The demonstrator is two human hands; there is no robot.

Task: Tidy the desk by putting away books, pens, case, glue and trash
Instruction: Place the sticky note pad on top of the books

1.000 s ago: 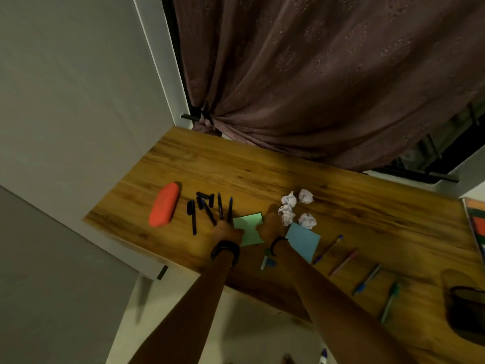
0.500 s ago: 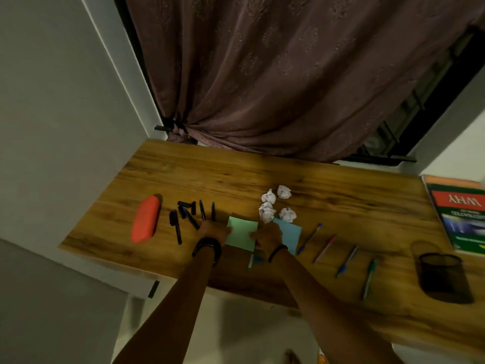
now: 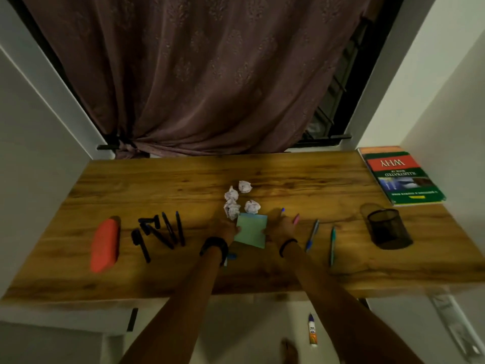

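Mesh cup point(image 3: 388, 228) on desk point(image 3: 288, 177): inside too dark to read. Two stacked books point(image 3: 401, 177) beyond cup. Left of cup: blue pen point(image 3: 312, 235), green pen point(image 3: 332, 245), then my right hand point(image 3: 282, 229), note pad point(image 3: 251, 229), my left hand point(image 3: 225, 232). Both hands meet the pad's edges; grip too dim to tell. Four paper balls point(image 3: 232, 210). Farthest left, closed orange case point(image 3: 105, 244).

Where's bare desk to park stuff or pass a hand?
Free: the back strip of the wooden desk, between the maroon curtain and the crumpled white paper balls; also the front right corner, this side of the black mesh cup. Crowded: the middle row, orange case, black pens, left hand and right hand at the green-and-blue note pads, coloured pens.
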